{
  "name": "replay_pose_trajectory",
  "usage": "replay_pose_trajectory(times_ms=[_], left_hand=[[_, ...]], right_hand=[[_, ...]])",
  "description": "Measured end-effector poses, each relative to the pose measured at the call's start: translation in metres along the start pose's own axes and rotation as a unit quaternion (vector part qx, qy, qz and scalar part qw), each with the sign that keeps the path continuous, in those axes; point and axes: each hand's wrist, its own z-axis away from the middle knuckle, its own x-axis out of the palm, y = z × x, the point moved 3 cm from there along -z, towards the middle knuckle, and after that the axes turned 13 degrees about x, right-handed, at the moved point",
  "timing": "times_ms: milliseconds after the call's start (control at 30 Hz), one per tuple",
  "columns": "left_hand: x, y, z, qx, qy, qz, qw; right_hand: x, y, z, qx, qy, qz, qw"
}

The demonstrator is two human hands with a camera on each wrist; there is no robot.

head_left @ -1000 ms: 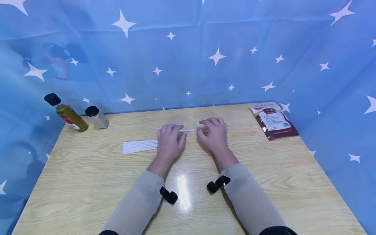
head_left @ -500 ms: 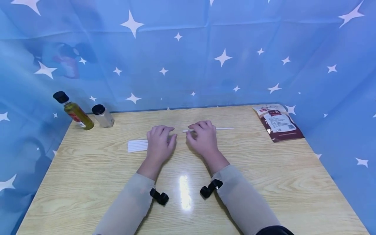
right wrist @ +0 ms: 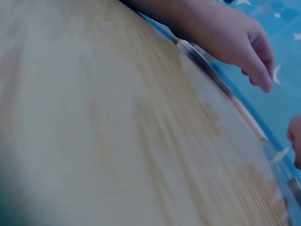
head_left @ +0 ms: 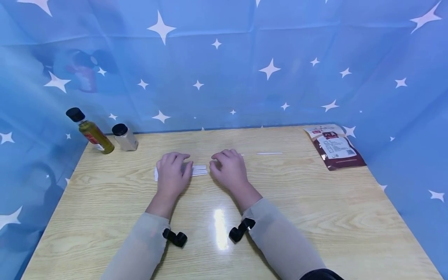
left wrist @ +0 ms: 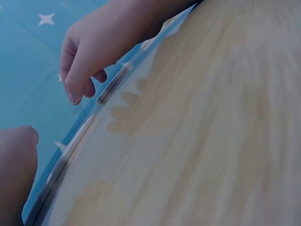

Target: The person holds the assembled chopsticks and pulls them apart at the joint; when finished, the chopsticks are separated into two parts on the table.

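Observation:
Several thin white sticks [head_left: 199,170] lie side by side in a flat row on the wooden table, left of the middle in the head view. My left hand [head_left: 171,175] is over this row, its fingers loosely bent, and hides part of it. To the right, my right hand [head_left: 229,167] stands just past the row's right end, thumb and fingers loosely bent, with nothing visible between them. Behind it and further right, a single white stick [head_left: 269,153] lies on the wood. Both wrist views show little but the hands and the table, blurred.
At the back left stand an oil bottle [head_left: 93,136] with a black cap and a small black-lidded jar [head_left: 125,138]. A brown and white pouch [head_left: 336,147] lies at the back right corner. A blue curtain [head_left: 224,66] with white stars hangs behind the wooden table [head_left: 297,217].
Both hands have moved left. The right hand has let go of the single stick, which now lies on the table. The left hand has shifted along the row, baring its right end.

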Motion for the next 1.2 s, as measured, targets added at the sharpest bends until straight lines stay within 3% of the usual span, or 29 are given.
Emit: replay_pose_trajectory(times_ms=[267, 433, 633, 1033, 1200], left_hand=[[-0.027, -0.031, 0.018, -0.049, 0.030, 0.010, 0.9983], [-0.031, -0.045, 0.023, -0.088, 0.000, 0.025, 0.9958], [-0.024, -0.048, 0.024, -0.117, -0.041, 0.057, 0.9906], [-0.028, -0.049, 0.027, -0.126, -0.053, 0.077, 0.9876], [-0.029, -0.050, 0.025, -0.128, -0.056, 0.078, 0.9871]], right_hand=[[0.017, -0.019, 0.003, -0.027, -0.013, -0.009, 0.9995], [0.018, -0.018, 0.003, -0.013, -0.032, -0.012, 0.9993], [0.017, -0.017, 0.004, -0.001, -0.069, -0.001, 0.9976], [0.019, -0.018, 0.007, 0.081, -0.132, -0.021, 0.9877], [0.020, -0.021, 0.004, 0.091, -0.148, -0.008, 0.9847]])
